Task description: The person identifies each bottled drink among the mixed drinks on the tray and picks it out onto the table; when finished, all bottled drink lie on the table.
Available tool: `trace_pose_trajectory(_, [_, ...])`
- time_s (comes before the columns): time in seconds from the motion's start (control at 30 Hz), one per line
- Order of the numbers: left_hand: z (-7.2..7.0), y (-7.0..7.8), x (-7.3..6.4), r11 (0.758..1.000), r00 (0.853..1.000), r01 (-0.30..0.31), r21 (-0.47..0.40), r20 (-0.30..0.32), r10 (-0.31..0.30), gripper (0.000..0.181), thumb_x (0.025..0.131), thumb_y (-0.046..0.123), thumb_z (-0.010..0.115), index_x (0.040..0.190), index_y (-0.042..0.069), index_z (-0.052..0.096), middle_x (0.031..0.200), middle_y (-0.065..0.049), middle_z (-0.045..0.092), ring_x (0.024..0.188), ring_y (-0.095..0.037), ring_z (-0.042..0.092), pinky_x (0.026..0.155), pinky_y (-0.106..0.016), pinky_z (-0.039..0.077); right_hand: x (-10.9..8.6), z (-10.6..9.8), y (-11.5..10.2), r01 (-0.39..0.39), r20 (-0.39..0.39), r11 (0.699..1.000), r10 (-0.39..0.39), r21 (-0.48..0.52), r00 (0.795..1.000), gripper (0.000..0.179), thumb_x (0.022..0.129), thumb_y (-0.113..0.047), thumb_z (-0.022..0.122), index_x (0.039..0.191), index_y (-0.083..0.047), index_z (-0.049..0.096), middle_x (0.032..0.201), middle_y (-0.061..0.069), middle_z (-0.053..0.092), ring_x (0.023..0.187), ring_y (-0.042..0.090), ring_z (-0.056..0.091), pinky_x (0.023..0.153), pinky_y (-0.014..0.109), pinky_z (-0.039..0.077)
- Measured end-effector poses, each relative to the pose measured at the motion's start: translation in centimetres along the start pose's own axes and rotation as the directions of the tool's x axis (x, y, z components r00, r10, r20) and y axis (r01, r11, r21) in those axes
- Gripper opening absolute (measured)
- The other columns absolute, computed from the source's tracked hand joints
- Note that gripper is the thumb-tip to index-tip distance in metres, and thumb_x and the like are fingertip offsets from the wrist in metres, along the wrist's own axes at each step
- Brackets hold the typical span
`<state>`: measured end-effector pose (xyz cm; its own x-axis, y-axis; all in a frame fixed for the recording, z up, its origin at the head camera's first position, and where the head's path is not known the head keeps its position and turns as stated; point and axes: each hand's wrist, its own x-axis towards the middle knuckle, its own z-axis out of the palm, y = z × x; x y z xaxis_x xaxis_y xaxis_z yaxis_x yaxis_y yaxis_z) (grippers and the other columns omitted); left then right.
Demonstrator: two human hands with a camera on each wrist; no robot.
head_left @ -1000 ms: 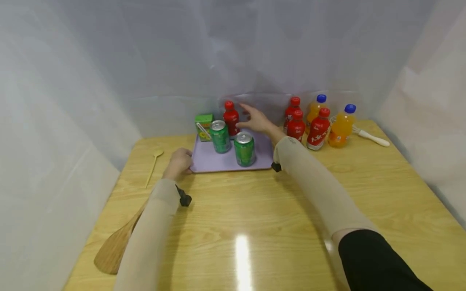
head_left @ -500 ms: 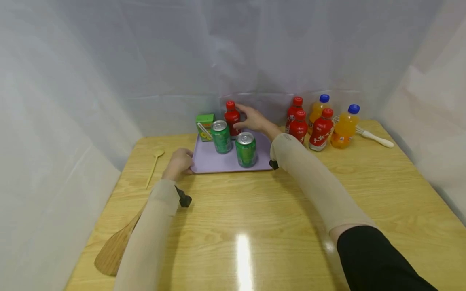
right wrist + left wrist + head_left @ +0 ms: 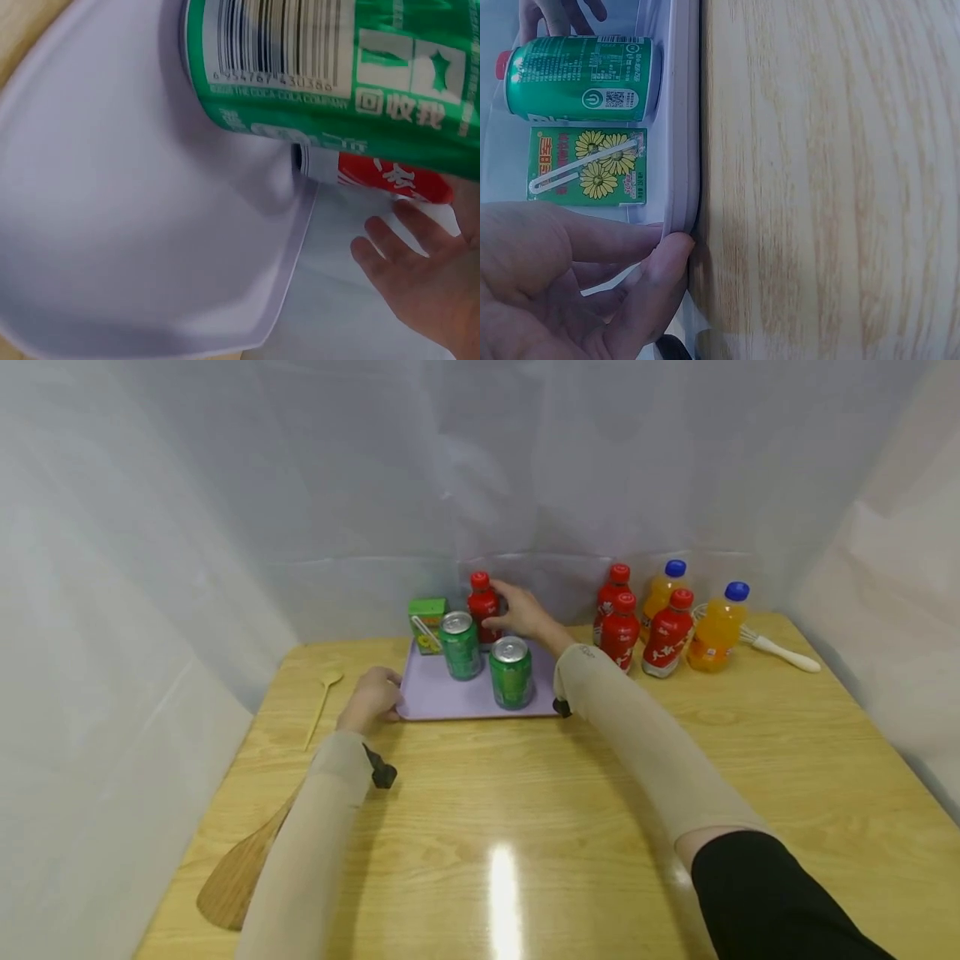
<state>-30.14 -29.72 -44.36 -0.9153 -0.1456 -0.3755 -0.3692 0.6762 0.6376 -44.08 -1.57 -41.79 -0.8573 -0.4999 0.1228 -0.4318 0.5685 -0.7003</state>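
Note:
My left hand (image 3: 372,695) pinches the left edge of a lilac tray (image 3: 435,700) between thumb and fingers, as the left wrist view (image 3: 592,277) confirms. At the tray's back stands a red-capped red bottle (image 3: 482,603). My right hand (image 3: 522,612) is at the bottle's right side, thumb in front and fingers behind. In the right wrist view the fingers (image 3: 390,259) look extended, with a small gap to the bottle (image 3: 390,176). Two green cans (image 3: 460,647) (image 3: 512,675) and a green drink carton (image 3: 427,625) with a white straw also stand on the tray.
Right of the tray stand several red bottles (image 3: 619,633) and two orange drink bottles (image 3: 716,631), with a white-handled whisk (image 3: 783,653) behind. On the left lie a yellow spoon (image 3: 322,697) and a wooden spatula (image 3: 236,881), partly under my left forearm. A pale sheet (image 3: 360,485) hangs behind the table.
My right hand has moved left, closing in on the red bottle on the tray. The left hand stays at the tray's edge. The whole view shifts slightly.

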Motion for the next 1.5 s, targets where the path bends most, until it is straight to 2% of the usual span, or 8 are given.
trace_pose_trajectory(0.23, [0.0,0.2,-0.1,1.000,1.000,0.004,0.006,-0.012,-0.004,0.053,0.096,-0.004,0.053,0.148,-0.006,0.050,0.139,-0.032,0.058,0.066,-0.013,0.064,0.062,-0.024,0.061,-0.3,0.1,-0.1,-0.019,-0.089,1.000,0.018,-0.006,0.996,0.083,0.092,-0.024,0.083,0.161,-0.010,0.040,0.156,0.016,0.056,0.144,0.035,0.054,0.122,0.049,0.043])
trace_pose_trajectory(0.4, [0.0,0.5,-0.1,1.000,1.000,-0.007,0.016,-0.019,0.008,0.051,0.097,-0.004,0.051,0.148,-0.006,0.051,0.138,-0.031,0.059,0.067,-0.014,0.064,0.063,-0.025,0.061,-0.7,-0.1,0.2,-0.034,-0.124,0.999,0.036,0.021,0.992,0.082,0.089,-0.023,0.085,0.159,-0.014,0.044,0.155,0.014,0.058,0.140,0.034,0.058,0.119,0.049,0.047])
trace_pose_trajectory(0.67, [0.0,0.5,0.2,1.000,0.999,-0.016,0.015,-0.029,0.017,0.051,0.095,-0.005,0.051,0.146,-0.006,0.052,0.135,-0.032,0.060,0.064,-0.014,0.064,0.061,-0.026,0.061,-1.5,-1.0,-0.3,-0.021,-0.180,0.996,0.037,0.089,0.983,0.077,0.090,-0.019,0.084,0.158,-0.016,0.046,0.156,0.011,0.057,0.137,0.033,0.059,0.116,0.048,0.050])
trace_pose_trajectory(0.83, [0.1,0.4,0.4,0.999,0.999,-0.027,0.026,-0.039,0.028,0.052,0.093,-0.006,0.051,0.144,-0.007,0.054,0.130,-0.032,0.061,0.061,-0.013,0.063,0.059,-0.025,0.061,-1.9,-1.8,-1.2,0.007,-0.186,0.986,0.025,0.168,0.982,0.077,0.091,-0.015,0.083,0.158,-0.016,0.046,0.155,0.012,0.057,0.138,0.035,0.060,0.113,0.047,0.053])
trace_pose_trajectory(0.97, [0.2,0.4,0.4,0.999,0.999,-0.024,0.025,-0.032,0.025,0.053,0.093,-0.006,0.051,0.145,-0.007,0.052,0.132,-0.033,0.061,0.061,-0.013,0.063,0.059,-0.025,0.061,-2.3,-2.3,-1.8,0.005,-0.170,0.960,0.044,0.279,0.984,0.080,0.090,-0.009,0.082,0.160,-0.016,0.044,0.153,0.013,0.057,0.136,0.035,0.061,0.101,0.048,0.060])
trace_pose_trajectory(1.1, [0.3,0.4,0.4,1.000,0.999,-0.015,0.024,-0.029,0.016,0.053,0.094,-0.006,0.052,0.147,-0.007,0.051,0.134,-0.033,0.060,0.063,-0.014,0.064,0.060,-0.025,0.061,-2.7,-2.9,-2.3,-0.016,-0.134,0.917,0.075,0.399,0.988,0.081,0.090,-0.004,0.081,0.160,-0.018,0.043,0.152,0.014,0.056,0.131,0.035,0.063,0.090,0.047,0.064])
trace_pose_trajectory(1.3, [0.5,0.6,0.4,0.999,0.999,-0.027,0.031,-0.039,0.028,0.051,0.093,-0.006,0.051,0.145,-0.008,0.053,0.133,-0.033,0.061,0.061,-0.013,0.063,0.058,-0.024,0.060,-3.0,-4.0,-2.9,-0.019,-0.097,0.842,0.085,0.539,0.992,0.080,0.091,0.002,0.077,0.161,-0.019,0.042,0.155,0.014,0.053,0.134,0.037,0.061,0.096,0.050,0.063])
trace_pose_trajectory(1.5, [0.5,0.6,0.5,0.999,0.998,-0.036,0.033,-0.047,0.037,0.052,0.092,-0.007,0.050,0.144,-0.008,0.054,0.132,-0.033,0.061,0.060,-0.012,0.063,0.057,-0.024,0.060,-3.6,-5.0,-3.6,-0.014,-0.099,0.802,0.091,0.597,0.991,0.080,0.092,0.002,0.076,0.161,-0.022,0.043,0.157,0.012,0.053,0.132,0.036,0.062,0.093,0.046,0.064])
